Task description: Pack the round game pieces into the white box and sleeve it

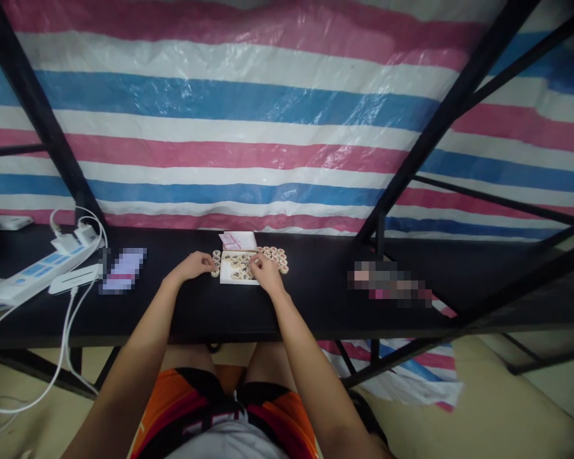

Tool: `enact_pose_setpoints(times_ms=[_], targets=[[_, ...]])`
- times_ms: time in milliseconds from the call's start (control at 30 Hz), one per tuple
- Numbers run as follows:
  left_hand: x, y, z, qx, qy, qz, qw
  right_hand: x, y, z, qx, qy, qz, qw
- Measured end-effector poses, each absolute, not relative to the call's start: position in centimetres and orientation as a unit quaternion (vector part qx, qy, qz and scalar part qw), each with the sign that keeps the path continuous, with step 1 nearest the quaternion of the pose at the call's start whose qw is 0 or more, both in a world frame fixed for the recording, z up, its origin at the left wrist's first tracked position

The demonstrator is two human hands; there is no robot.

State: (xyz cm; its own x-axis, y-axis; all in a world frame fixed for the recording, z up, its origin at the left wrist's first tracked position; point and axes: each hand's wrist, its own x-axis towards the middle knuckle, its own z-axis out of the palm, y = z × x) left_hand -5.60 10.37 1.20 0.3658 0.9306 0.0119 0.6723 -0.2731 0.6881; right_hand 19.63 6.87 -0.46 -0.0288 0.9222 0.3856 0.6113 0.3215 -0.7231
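A small white box (240, 278) holds several loose round Chinese chess pieces (236, 262) with dark characters. My right hand (268, 273) reaches over the box's right side, its thumb and fingertips pinched on a piece among the others. Left of the box, a short column of pieces (216, 255) stands on the black table (201, 312). My left hand (196, 266) has its fingers bent together against that column, at one of its pieces. More pieces with reddish characters (273, 253) lie in rows right of the box, partly hidden by my right hand.
Behind the box lies its open lid (247, 240) with a pink paper slip (230, 241). A white power strip (43, 268) with cables and a blurred phone (124, 271) lie left. Blurred items (387, 280) lie right. Black metal posts (411, 153) and striped sheeting (239, 153) stand behind.
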Motion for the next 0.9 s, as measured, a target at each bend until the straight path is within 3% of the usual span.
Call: enact_pose_setpoints(times_ms=[267, 600, 733, 900], targets=[[-5.2, 10.7, 0.6, 0.784, 0.529, 0.292, 0.139, 19.6, 7.0, -0.6, -0.550, -0.685, 0.196, 0.436], [-3.9, 10.1, 1.1, 0.783, 0.550, 0.256, 0.135, 19.9, 6.9, -0.4, -0.548, -0.675, 0.220, 0.442], [-2.5, 9.3, 1.3, 0.834, 0.492, 0.247, 0.041, 19.9, 6.9, -0.4, -0.542, -0.674, 0.228, 0.446], [-0.2, 8.1, 1.4, 0.904, 0.391, 0.174, 0.007, 20.0, 6.9, -0.4, -0.534, -0.680, 0.215, 0.453]])
